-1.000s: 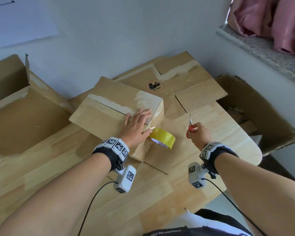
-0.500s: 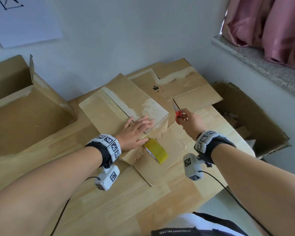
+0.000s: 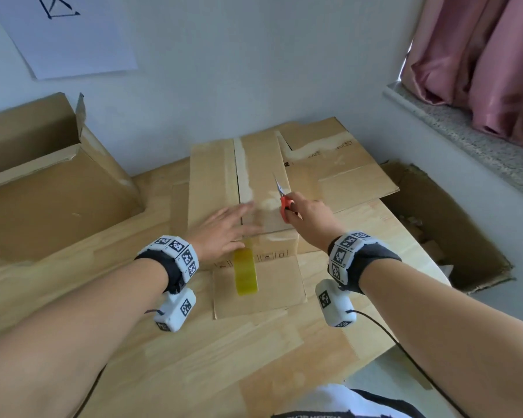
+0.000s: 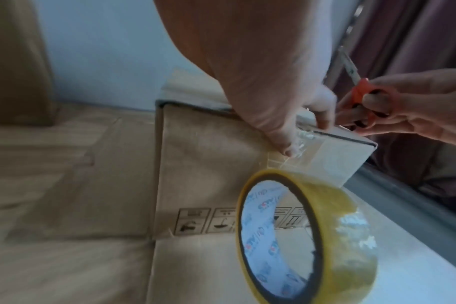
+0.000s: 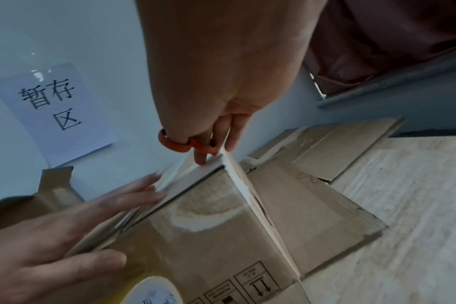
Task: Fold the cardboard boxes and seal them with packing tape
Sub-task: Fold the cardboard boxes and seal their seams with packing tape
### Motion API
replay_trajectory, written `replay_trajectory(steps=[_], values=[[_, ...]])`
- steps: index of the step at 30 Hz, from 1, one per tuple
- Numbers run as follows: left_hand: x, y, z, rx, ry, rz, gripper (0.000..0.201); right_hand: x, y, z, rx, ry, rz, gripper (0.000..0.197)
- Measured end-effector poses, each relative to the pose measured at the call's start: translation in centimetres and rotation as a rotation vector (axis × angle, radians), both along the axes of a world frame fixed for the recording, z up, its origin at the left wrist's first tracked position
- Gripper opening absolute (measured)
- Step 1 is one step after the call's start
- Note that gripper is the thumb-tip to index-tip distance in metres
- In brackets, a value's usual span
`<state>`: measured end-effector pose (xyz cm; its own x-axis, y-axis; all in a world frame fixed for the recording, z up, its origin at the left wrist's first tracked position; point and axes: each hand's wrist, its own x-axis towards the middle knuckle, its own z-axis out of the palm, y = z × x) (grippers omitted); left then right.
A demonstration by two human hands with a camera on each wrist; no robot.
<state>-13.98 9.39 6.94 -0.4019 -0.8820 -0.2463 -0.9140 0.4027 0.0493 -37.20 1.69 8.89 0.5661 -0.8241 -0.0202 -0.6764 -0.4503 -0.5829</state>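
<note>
The left hand (image 3: pixel 224 229) is lying flat, fingers straight and spread, pressing on the near end of the top of the cardboard box (image 3: pixel 215 182), across the centre seam. Its thumb (image 4: pixel 286 147) is reaching over the near top edge onto a clear strip of tape (image 4: pixel 307 142) that is running down the box's near face. The roll of packing tape (image 3: pixel 245 272) is hanging on that strip just below the hand, standing on edge against the box's near face; its yellowish film is wound on a white core printed with small red and blue lettering too blurred to read.

The right hand (image 3: pixel 310 220) is gripping red-handled scissors (image 3: pixel 284 199), fingers curled through the loops, at the box's near right corner; one finger (image 5: pixel 200 159) is touching the top edge there. The blades are pointing away from the person over the box top, and seem closed.

The box's near face is carrying a row of printed handling symbols (image 4: pixel 206 221), one with two arrows. The box is standing on a wooden table (image 3: pixel 194 357), on a flat cardboard sheet (image 3: pixel 266 291). Right of the box, flattened cardboard (image 3: pixel 344 164) is lying against the wall. Left of the box, a large open carton (image 3: pixel 52 188) is sitting. On the wall above and left of the box, a white paper sign (image 5: pixel 52 111) is reading 暂存区. Far right of the box, a pink curtain (image 3: pixel 480 61) is hanging over a stone sill (image 3: pixel 453 128).
</note>
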Motion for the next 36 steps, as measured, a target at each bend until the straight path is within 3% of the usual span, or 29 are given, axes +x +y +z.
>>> replay_trajectory(steps=[4,13,16,22,25,30,33,36], values=[[-0.4,1.1,-1.4,-0.033,0.034,0.16,0.068,0.8,0.0,0.5,-0.027,0.134,-0.006,0.024],[-0.4,1.0,-1.4,-0.028,0.017,0.161,0.068,2.4,2.0,1.6,0.023,0.277,0.14,0.027],[-0.9,1.4,0.0,0.05,0.227,0.25,0.077,2.9,1.7,2.3,0.039,0.37,0.137,0.028],[-1.0,2.4,3.0,-0.094,0.876,0.875,0.018,3.3,2.2,2.3,0.067,0.412,0.12,0.024],[-0.7,4.0,3.1,0.092,1.088,0.968,0.009,3.3,2.5,2.3,0.073,0.405,0.099,0.024],[-1.2,6.5,2.6,0.392,1.278,0.999,0.006,3.5,3.0,1.9,0.065,0.394,0.074,0.024],[-1.7,7.0,2.0,0.46,1.249,1.041,0.015,3.6,3.3,1.8,0.055,0.39,0.062,0.024],[-2.6,7.6,1.9,0.635,1.112,1.076,0.014,3.5,3.6,1.7,0.06,0.377,0.056,0.024]])
